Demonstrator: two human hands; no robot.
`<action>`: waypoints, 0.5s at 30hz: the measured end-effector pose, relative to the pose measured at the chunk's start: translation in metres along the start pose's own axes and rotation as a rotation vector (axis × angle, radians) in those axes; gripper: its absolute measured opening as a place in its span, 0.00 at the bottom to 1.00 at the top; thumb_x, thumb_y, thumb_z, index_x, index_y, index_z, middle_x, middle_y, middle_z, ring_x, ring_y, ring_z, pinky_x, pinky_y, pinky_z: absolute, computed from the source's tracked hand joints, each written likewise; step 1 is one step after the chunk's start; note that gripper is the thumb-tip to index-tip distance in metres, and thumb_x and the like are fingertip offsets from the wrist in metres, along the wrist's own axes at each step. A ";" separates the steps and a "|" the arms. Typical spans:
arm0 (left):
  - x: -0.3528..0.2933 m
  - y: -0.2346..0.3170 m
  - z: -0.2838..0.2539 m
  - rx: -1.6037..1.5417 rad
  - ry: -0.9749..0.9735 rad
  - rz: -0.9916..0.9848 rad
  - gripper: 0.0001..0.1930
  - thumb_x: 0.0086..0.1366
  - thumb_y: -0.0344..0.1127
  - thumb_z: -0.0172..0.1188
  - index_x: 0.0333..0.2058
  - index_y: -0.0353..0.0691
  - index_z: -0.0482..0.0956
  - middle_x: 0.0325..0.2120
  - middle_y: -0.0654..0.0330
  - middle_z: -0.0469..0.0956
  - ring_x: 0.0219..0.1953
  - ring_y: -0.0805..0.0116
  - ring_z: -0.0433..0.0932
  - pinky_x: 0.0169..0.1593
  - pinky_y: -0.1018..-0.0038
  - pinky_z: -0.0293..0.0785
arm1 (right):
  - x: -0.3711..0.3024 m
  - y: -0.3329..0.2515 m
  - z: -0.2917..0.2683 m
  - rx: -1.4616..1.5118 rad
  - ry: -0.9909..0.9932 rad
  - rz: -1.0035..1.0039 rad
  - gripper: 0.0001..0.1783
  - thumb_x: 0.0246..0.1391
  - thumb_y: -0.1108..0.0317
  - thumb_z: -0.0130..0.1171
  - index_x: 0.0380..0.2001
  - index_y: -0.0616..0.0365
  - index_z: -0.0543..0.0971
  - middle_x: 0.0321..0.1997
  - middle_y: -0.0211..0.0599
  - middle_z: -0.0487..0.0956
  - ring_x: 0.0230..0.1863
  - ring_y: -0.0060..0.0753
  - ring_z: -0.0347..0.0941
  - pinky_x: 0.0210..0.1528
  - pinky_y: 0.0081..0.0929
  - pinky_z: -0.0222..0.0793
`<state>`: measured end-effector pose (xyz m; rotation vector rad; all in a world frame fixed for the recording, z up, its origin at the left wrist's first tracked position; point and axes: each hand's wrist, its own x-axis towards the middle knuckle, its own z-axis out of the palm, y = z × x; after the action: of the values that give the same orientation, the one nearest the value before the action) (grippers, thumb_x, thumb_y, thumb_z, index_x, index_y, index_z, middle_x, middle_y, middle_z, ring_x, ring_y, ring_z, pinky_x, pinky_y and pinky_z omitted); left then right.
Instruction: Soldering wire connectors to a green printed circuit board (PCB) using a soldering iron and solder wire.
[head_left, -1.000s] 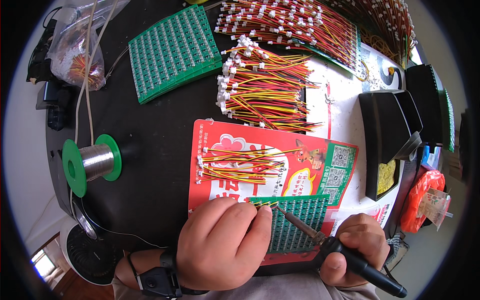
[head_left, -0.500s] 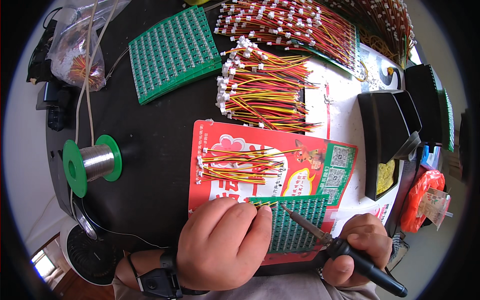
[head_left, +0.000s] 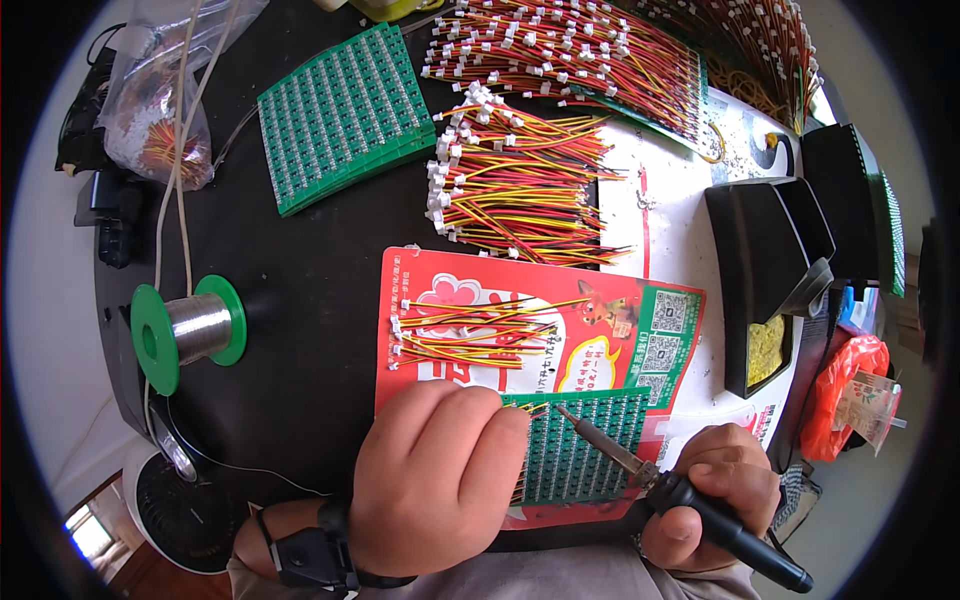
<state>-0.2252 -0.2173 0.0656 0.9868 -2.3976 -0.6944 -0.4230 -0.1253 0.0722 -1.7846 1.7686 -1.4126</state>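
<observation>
A green circuit board panel (head_left: 585,450) with rows of small parts lies on a red printed sheet (head_left: 440,268) close to me. My left hand (head_left: 440,475) is closed over the panel's left side, covering part of it. Yellow wire ends (head_left: 528,406) stick out from beside its fingertips onto the panel's top left corner; the rest of these wires is hidden under the fingers. In my right hand (head_left: 715,490) is a soldering iron (head_left: 700,505) with a black handle. Its tip points up and left, over the panel's upper edge, a little right of the wire ends.
Several loose connector wires (head_left: 470,335) lie on the sheet, with a larger pile (head_left: 520,185) behind. A solder spool (head_left: 200,328) stands left; stacked green panels (head_left: 345,120) lie far left. At right is a black iron stand (head_left: 765,235) with a yellow sponge (head_left: 767,352).
My left hand has shifted slightly left, baring more of the panel's left side. The iron's tip stays near the panel's upper edge. The whole view has shifted a little.
</observation>
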 end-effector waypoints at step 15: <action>0.001 -0.002 -0.002 -0.018 -0.014 0.042 0.10 0.52 0.23 0.64 0.35 0.30 0.81 0.29 0.56 0.75 0.29 0.61 0.75 0.31 0.70 0.74 | 0.003 0.000 0.000 0.011 -0.052 -0.002 0.22 0.55 0.55 0.66 0.35 0.64 0.70 0.19 0.35 0.70 0.18 0.27 0.65 0.21 0.26 0.61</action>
<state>-0.2237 -0.2200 0.0660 0.9251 -2.4133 -0.7085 -0.4237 -0.1281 0.0741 -1.8015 1.7301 -1.3611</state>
